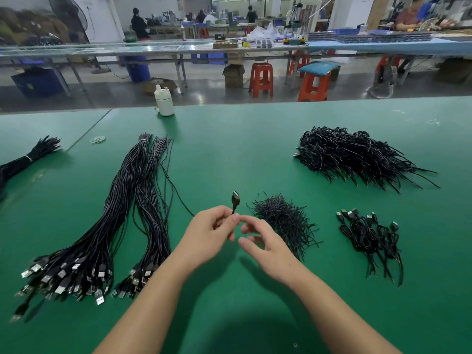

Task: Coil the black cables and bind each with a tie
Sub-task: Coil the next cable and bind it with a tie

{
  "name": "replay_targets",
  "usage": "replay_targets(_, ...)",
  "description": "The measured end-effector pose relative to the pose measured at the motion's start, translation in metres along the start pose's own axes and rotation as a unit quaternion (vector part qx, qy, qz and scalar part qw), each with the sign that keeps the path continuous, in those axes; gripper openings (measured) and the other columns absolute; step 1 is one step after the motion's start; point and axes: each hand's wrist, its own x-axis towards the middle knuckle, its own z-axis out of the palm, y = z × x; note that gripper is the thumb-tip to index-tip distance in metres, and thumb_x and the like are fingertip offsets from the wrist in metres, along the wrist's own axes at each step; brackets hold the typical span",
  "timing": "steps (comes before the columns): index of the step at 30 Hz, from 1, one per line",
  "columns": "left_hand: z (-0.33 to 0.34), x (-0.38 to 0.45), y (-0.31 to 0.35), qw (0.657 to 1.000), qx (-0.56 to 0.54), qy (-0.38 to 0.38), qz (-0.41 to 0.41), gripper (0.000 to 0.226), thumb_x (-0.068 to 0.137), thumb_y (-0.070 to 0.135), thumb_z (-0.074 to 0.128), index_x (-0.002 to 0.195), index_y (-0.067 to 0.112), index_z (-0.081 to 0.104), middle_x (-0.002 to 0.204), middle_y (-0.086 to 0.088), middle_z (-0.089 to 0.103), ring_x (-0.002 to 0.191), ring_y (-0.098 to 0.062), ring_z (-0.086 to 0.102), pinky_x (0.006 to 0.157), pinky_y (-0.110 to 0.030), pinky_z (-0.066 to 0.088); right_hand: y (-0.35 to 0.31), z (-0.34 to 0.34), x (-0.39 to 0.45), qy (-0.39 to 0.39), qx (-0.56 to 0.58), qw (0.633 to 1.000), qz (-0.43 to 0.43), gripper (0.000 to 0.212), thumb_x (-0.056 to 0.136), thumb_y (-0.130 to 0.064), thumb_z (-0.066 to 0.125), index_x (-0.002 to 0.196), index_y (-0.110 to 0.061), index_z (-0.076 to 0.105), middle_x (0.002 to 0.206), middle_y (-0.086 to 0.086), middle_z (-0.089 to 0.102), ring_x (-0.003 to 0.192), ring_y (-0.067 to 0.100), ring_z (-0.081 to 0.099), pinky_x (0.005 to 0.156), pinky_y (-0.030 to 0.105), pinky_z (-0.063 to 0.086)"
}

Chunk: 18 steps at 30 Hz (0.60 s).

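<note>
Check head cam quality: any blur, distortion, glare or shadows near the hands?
Head view: strong wide-angle bowing, the green table edge curves; left hand and right hand are sharp, slight smear on the USB plugs at lower left; soft overhead light, diffuse shadows under the forearms, mild sheen on the floor, no harsh glare.

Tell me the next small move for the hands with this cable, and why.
Probably start winding: the left hand pinches one cable just below its plug, which sticks up, while the right hand hovers beside it with loosely curled fingers, holding nothing. No loop shows yet, so the right hand should likely catch the trailing length and lay the first turn, before reaching for the pile of ties.
</note>
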Motion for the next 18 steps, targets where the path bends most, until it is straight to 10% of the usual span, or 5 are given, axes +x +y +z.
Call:
replay_targets(5, 0.008, -0.007, -0.005, 0.998, 0.03, 0.05, 0.015, 0.02, 0.096, 0.029, 0.062, 0.081, 0.027, 0.075, 0.077, -0.01, 0.058, 0.071, -0.017, 0.059, 0.069, -0.04, 0.049, -0.008, 0.007, 0.002, -0.031, 0.142, 0.986, 0.086, 0.036, 0.1, -0.017, 0.05, 0.133, -0.032, 0.055, 0.122, -0.02, 0.066, 0.122, 0.001, 0.054, 0.109, 0.022, 0.034)
replay_targets(8, 0.012, -0.011, -0.001, 0.997, -0.024, 0.076, 0.016, 0.015, 0.093, 0.025, 0.065, 0.089, 0.03, 0.079, 0.104, 0.0, 0.052, 0.092, 0.003, 0.058, 0.076, -0.015, 0.046, -0.011, 0.015, -0.002, -0.019, 0.141, 0.988, 0.054, 0.025, 0.104, -0.03, 0.045, 0.101, -0.016, 0.065, 0.084, -0.01, 0.067, 0.094, 0.016, 0.06, 0.102, 0.046, 0.042)
replay_targets(12, 0.01, -0.013, -0.004, 0.993, -0.118, 0.026, -0.014, 0.026, 0.094, 0.04, 0.053, 0.1, 0.034, 0.078, 0.123, 0.02, 0.058, 0.124, -0.001, 0.05, 0.101, -0.023, 0.04, -0.017, 0.021, -0.006, -0.022, 0.141, 0.989, 0.034, 0.032, 0.105, -0.024, 0.039, 0.084, -0.009, 0.057, 0.06, -0.005, 0.034, 0.06, 0.015, 0.035, 0.065, 0.044, 0.037)
replay_targets(18, 0.005, -0.012, -0.017, 0.992, -0.087, -0.088, -0.005, 0.046, 0.101, 0.042, 0.025, 0.12, 0.044, 0.067, 0.137, 0.027, 0.054, 0.13, 0.001, 0.047, 0.113, -0.038, 0.031, -0.022, 0.022, -0.01, -0.051, 0.127, 0.99, 0.037, 0.032, 0.107, -0.019, 0.036, 0.08, -0.012, 0.052, 0.063, 0.008, 0.024, 0.061, 0.031, 0.022, 0.062, 0.051, 0.016)
